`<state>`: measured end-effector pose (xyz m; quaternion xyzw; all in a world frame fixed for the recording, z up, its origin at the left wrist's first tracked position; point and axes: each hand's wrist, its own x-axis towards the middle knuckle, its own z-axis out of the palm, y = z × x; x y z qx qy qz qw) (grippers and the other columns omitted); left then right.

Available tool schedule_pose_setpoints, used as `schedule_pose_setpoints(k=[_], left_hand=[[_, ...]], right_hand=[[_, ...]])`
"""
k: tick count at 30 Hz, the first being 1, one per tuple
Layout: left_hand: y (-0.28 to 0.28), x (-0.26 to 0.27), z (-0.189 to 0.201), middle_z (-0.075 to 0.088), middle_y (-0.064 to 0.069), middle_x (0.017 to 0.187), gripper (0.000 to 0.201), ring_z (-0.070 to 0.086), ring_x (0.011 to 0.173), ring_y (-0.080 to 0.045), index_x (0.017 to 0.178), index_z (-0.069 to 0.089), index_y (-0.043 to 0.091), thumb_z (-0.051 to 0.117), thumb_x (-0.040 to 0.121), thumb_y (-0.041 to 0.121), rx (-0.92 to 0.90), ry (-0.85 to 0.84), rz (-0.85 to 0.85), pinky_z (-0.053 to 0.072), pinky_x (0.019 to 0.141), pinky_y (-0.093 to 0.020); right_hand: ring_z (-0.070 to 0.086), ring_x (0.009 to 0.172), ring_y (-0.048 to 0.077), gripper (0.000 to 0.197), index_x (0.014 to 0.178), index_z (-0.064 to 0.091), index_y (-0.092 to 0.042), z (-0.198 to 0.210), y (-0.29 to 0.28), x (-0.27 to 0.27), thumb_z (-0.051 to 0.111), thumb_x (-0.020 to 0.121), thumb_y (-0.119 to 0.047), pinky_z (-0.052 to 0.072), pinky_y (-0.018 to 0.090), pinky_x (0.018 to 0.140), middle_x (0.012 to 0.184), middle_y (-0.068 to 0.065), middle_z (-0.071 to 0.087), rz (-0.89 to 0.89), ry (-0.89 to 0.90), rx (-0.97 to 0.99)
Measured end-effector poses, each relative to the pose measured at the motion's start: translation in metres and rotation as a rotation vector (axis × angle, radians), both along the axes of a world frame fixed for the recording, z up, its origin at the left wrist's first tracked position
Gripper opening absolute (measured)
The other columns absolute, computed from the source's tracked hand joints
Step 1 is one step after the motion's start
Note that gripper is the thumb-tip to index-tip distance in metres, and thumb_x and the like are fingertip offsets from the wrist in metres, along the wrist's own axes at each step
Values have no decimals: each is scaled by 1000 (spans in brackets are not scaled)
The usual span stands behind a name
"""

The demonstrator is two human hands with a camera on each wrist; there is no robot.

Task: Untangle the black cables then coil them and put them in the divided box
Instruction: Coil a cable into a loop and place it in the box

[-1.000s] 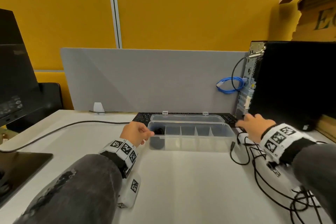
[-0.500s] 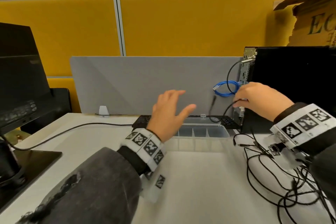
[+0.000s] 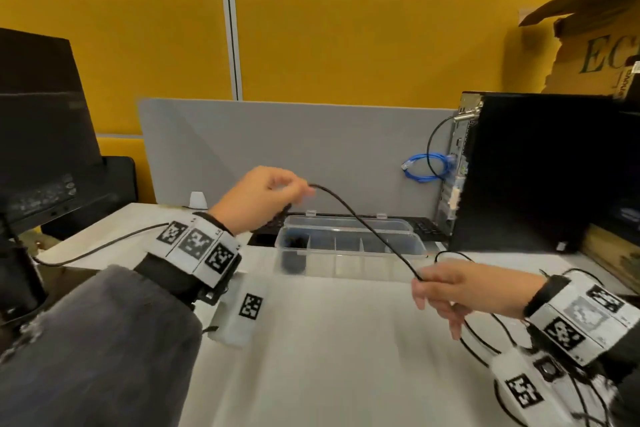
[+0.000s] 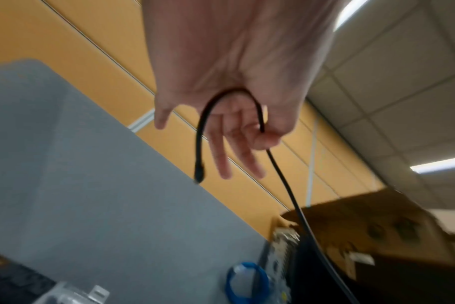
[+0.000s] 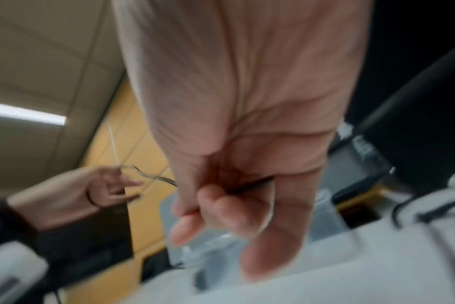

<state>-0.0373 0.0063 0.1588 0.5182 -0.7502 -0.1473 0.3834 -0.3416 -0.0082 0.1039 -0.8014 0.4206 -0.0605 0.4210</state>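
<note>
A thin black cable (image 3: 363, 229) stretches in the air between my two hands, above the clear divided box (image 3: 349, 255). My left hand (image 3: 298, 191) pinches it near its plug end, raised over the box's left side; in the left wrist view the cable (image 4: 286, 179) loops past my thumb and the plug (image 4: 199, 172) hangs free. My right hand (image 3: 420, 279) pinches the same cable lower, in front of the box's right end. Behind that hand lies a tangle of black cables (image 3: 485, 340). A dark coil (image 3: 294, 243) sits in the box's leftmost compartment.
A black computer tower (image 3: 540, 173) stands at the right with a blue cable (image 3: 427, 168) at its back. A keyboard (image 3: 426, 229) lies behind the box. A monitor (image 3: 38, 135) stands at the left, its cable (image 3: 104, 246) crossing the desk. A grey divider (image 3: 294, 156) closes the back.
My left hand, open and reaching before, now pinches the cable's end. My right hand came down from beside the tower to the front of the box, drawing the cable out between the hands.
</note>
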Motion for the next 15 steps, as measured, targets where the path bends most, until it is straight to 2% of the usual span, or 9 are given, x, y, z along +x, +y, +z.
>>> schedule_pose_setpoints(k=[1, 2, 4, 6, 9, 10, 12, 14, 15], left_hand=[[-2, 12, 0, 68, 3, 75, 32, 58, 72, -23, 68, 65, 20, 49, 90, 37, -57, 107, 57, 43, 78, -37], [-3, 23, 1, 61, 7, 56, 33, 55, 60, -19, 66, 58, 16, 48, 92, 33, -102, 252, 109, 44, 74, -36], [-7, 51, 2, 41, 10, 38, 33, 41, 39, -7, 65, 45, 16, 43, 97, 22, -147, 601, 251, 50, 61, -28], [-4, 80, 4, 36, 11, 41, 33, 33, 36, -1, 66, 40, 19, 38, 99, 19, -189, 901, 384, 48, 48, -21], [2, 119, 1, 39, 6, 65, 31, 40, 54, -5, 67, 35, 22, 31, 98, 21, -224, 1167, 497, 40, 48, -19], [3, 128, -3, 37, 5, 66, 31, 38, 54, -6, 66, 34, 22, 30, 97, 21, -229, 1231, 533, 38, 48, -19], [1, 141, -13, 34, 6, 57, 28, 32, 45, -7, 65, 34, 21, 32, 92, 19, -271, 1289, 617, 29, 40, -21], [-2, 142, -20, 31, 7, 45, 23, 26, 33, -6, 68, 38, 19, 32, 90, 16, -285, 1221, 630, 19, 33, -20], [-2, 136, -21, 30, 7, 44, 22, 24, 31, -5, 71, 41, 20, 32, 91, 17, -250, 1153, 603, 17, 32, -16]], right_hand=[[44, 51, 7, 27, 78, 56, -16, -7, -4, -7, 41, 98, -27, 56, 39, 68, 59, -6, 40, -12, 70, -45], [43, 50, 7, 30, 76, 52, -16, -11, -7, -13, 40, 99, -29, 55, 39, 68, 60, -6, 39, -55, 109, -92], [40, 46, 6, 31, 74, 47, -17, -17, -16, -30, 38, 98, -33, 54, 33, 58, 62, -4, 36, -229, 132, -145], [42, 44, 6, 27, 78, 48, -21, -21, -26, -51, 37, 98, -35, 48, 24, 49, 63, -5, 37, -424, 202, -179], [44, 59, 12, 22, 102, 52, -21, -25, -43, -82, 38, 98, -37, 44, 22, 46, 68, -5, 40, -703, 280, -243], [45, 60, 14, 23, 106, 53, -18, -24, -48, -87, 38, 98, -34, 43, 23, 46, 69, -3, 42, -785, 272, -291], [49, 68, 19, 26, 107, 55, -8, -20, -56, -94, 38, 99, -26, 45, 27, 58, 77, 3, 52, -866, 336, -441], [55, 93, 27, 23, 109, 51, -7, -17, -58, -94, 41, 98, -25, 47, 34, 83, 102, 11, 58, -877, 604, -601], [51, 107, 28, 27, 117, 47, -11, -15, -57, -91, 46, 96, -29, 45, 37, 93, 115, 11, 54, -847, 760, -640]])
